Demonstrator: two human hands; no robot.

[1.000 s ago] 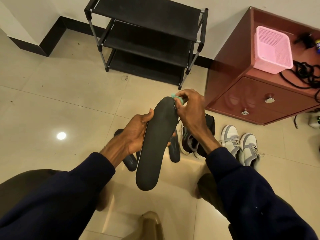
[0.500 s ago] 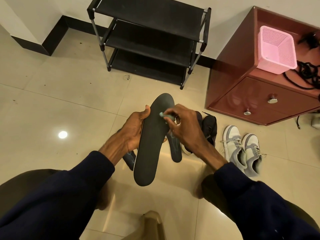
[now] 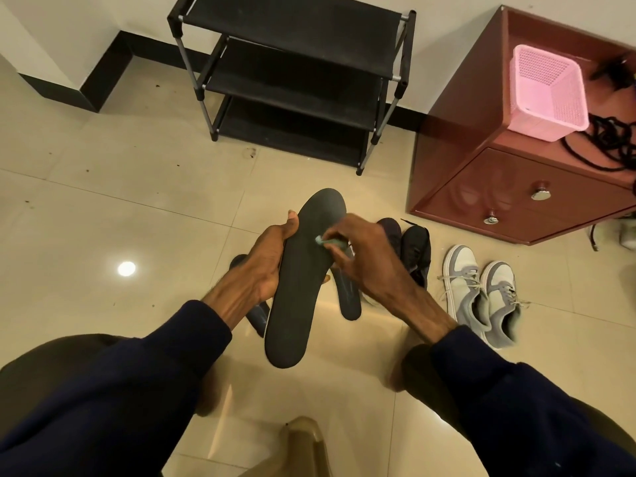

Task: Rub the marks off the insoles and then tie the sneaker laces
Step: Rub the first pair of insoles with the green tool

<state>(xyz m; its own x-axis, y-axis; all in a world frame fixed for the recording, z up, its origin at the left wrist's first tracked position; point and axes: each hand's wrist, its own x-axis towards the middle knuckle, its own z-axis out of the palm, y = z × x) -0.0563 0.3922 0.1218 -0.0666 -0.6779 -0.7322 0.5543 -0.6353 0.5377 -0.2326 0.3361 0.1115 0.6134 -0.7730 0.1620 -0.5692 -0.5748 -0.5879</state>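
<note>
Fingers [image 3: 340,227] of my right hand [image 3: 366,259] were pinched around a small green eraser [image 3: 324,241], its tip pressed on the middle of the dark insole [image 3: 299,304]. My left hand [image 3: 270,261] gripped that insole by its edge, thumb along the side, toe end pointing away from me, up off the floor [image 3: 137,218]. Two more insoles [image 3: 349,302] lay on the tiles underneath. The black sneakers [image 3: 414,253] sat just past my right hand, and the grey-and-white sneakers [image 3: 481,297] were further right with their laces loose.
</note>
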